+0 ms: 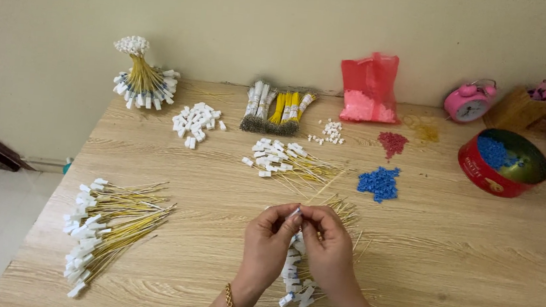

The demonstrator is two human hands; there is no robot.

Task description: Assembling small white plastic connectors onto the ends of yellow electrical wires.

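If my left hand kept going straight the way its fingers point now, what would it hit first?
Almost at once, the right hand: the left hand points up and rightward, fingertips already meeting around a small white plastic connector. Past that, probably the loose yellow wires, though depth is unclear.

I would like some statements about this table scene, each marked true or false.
1. Both hands, the left hand and the right hand, pinch a small white connector between them. True.
2. The round red tin holds yellow beads. False: it holds blue beads.
3. A pink alarm clock stands near the wall. True.
4. The loose blue beads lie left of the hands. False: they lie to the right, further back.
5. A gold bracelet is on the left wrist. True.
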